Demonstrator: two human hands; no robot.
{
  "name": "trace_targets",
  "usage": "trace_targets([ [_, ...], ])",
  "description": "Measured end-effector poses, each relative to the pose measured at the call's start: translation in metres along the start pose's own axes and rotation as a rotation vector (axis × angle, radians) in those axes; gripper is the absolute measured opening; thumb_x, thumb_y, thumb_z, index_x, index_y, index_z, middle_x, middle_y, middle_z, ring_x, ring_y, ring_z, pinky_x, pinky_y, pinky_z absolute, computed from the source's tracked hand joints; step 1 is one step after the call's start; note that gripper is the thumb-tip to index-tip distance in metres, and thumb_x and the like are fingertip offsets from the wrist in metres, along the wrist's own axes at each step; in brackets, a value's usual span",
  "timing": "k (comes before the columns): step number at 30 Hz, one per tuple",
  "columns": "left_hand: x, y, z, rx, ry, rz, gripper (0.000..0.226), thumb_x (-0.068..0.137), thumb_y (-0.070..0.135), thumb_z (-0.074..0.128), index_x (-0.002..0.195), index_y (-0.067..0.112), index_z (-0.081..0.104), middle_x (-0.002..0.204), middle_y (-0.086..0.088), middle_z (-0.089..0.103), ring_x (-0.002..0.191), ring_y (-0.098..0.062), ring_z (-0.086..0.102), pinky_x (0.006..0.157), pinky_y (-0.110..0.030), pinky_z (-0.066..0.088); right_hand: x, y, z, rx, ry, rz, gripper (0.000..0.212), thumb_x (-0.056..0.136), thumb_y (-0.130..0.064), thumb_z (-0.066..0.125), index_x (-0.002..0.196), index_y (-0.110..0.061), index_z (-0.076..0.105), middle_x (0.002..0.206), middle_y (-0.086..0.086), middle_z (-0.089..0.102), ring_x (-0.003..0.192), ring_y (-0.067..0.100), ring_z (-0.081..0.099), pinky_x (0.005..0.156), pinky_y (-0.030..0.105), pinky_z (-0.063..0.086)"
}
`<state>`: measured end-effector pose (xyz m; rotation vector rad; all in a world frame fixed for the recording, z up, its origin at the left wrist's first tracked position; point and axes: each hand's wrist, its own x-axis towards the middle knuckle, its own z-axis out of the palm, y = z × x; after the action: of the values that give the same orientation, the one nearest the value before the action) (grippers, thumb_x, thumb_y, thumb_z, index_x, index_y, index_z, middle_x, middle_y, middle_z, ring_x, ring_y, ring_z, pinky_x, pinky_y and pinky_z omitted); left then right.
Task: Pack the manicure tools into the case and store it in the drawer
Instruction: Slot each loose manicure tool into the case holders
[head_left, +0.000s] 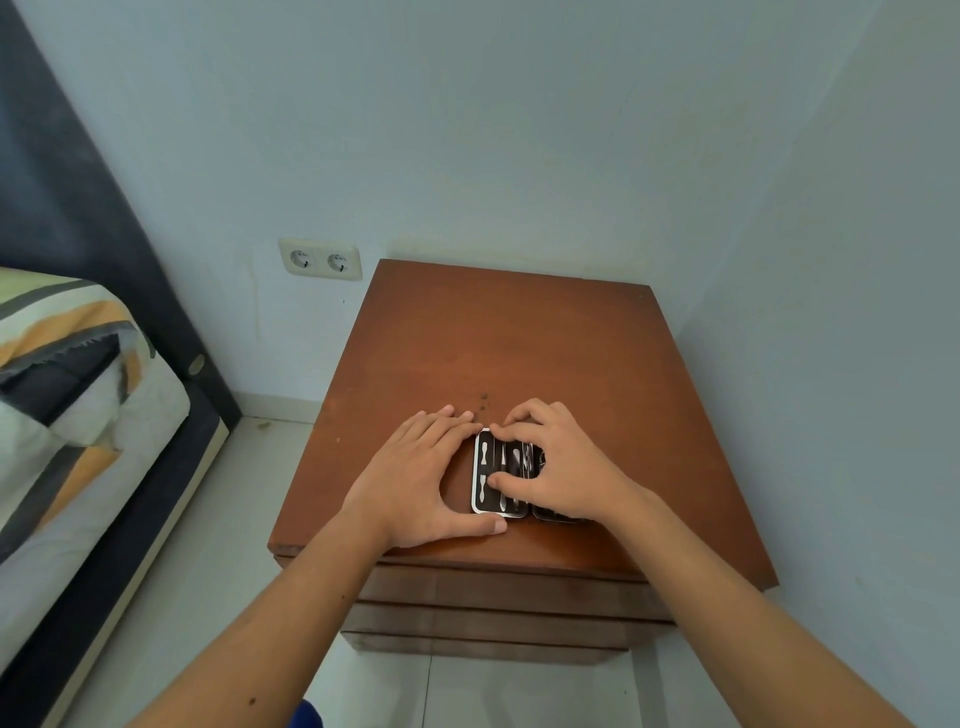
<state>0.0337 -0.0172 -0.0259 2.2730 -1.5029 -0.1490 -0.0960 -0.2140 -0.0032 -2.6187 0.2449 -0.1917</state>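
A small black manicure case (491, 475) with a white rim lies open near the front edge of a brown wooden nightstand (498, 343). Silvery tools sit in its left half; the right half is mostly hidden under my right hand. My left hand (423, 480) rests flat on the wood with fingertips and thumb against the case's left edge. My right hand (556, 465) lies over the case, with its fingers and thumb pinching at the tools in the middle. Below the top, the drawer fronts (498, 597) are closed.
A bed with a striped quilt (67, 374) and a dark headboard (62, 171) stands to the left. A double wall socket (319, 259) is on the wall behind. Walls close in at the back and right. The floor is pale tile (197, 587).
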Motion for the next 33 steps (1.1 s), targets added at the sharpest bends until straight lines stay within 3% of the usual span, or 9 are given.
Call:
trace_targets([
  [16, 0.0, -0.001, 0.0, 0.0, 0.006, 0.0, 0.12, 0.068, 0.102, 0.055, 0.161, 0.03, 0.034, 0.17, 0.013, 0.03, 0.159, -0.006, 0.015, 0.132, -0.034, 0.007, -0.004, 0.0, -0.002, 0.095, -0.04, 0.024, 0.06, 0.072, -0.057, 0.085, 0.125, -0.036, 0.068, 0.127, -0.023, 0.049, 0.124, 0.008, 0.04, 0.105, 0.025, 0.035],
  [27, 0.0, -0.001, 0.0, 0.003, 0.007, 0.008, 0.119, 0.068, 0.103, 0.054, 0.161, 0.033, 0.032, 0.17, 0.014, 0.029, 0.159, -0.004, 0.014, 0.132, -0.031, 0.003, -0.008, -0.002, -0.004, 0.097, -0.05, 0.039, 0.068, 0.074, -0.059, 0.082, 0.135, -0.037, 0.06, 0.13, -0.022, 0.05, 0.126, 0.007, 0.04, 0.109, 0.029, 0.038],
  [33, 0.0, 0.0, 0.0, 0.006, 0.005, -0.003, 0.12, 0.067, 0.102, 0.057, 0.161, 0.03, 0.034, 0.17, 0.014, 0.029, 0.159, -0.005, 0.014, 0.131, -0.029, 0.002, -0.02, 0.002, -0.012, 0.143, 0.054, 0.054, 0.06, 0.08, -0.048, 0.083, 0.134, -0.036, 0.062, 0.132, -0.025, 0.056, 0.127, 0.001, 0.046, 0.106, 0.024, 0.04],
])
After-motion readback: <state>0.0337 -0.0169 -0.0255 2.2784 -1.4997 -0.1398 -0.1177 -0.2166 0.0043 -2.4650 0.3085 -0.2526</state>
